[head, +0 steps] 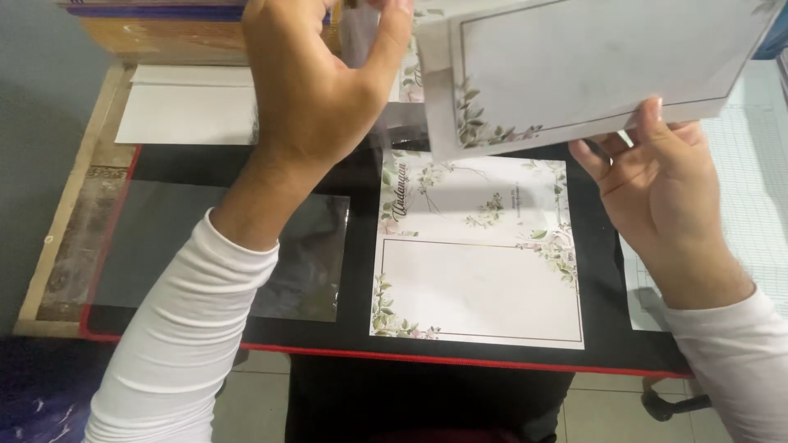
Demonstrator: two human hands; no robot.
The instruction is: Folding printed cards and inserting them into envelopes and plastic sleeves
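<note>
At twelve o'clock in the head view, above the black desk mat point(361, 328), the left hand point(316, 86) reaches forward with fingers curled narrow, pinching what looks like the mouth of a clear plastic sleeve point(365, 41); the fingertips run off the top edge, so how firm that pinch is I cannot tell. At two o'clock the right hand point(657, 189) holds a floral-bordered card point(599, 66) from beneath, thumb along its lower edge and fingers spread behind it, the card tilted with its left corner towards the sleeve. To do this step well, I judge that the leading corner should meet the sleeve opening squarely while the left hand keeps the mouth spread, so the card neither creases nor catches on the film. Directly below, at six o'clock, a second floral card point(478, 246) lies flat on the mat, apart from both hands. At eight o'clock another clear sleeve point(304, 254) lies flat beside it, partly under the left forearm. A white envelope point(189, 107) rests at ten o'clock, near the wooden table edge point(70, 189), and a gridded sheet point(755, 205) sits at three o'clock under the right wrist. Open room lies mostly over the mat's centre, between the two forearms; the mat's red front edge point(460, 359) runs close to the body.
</note>
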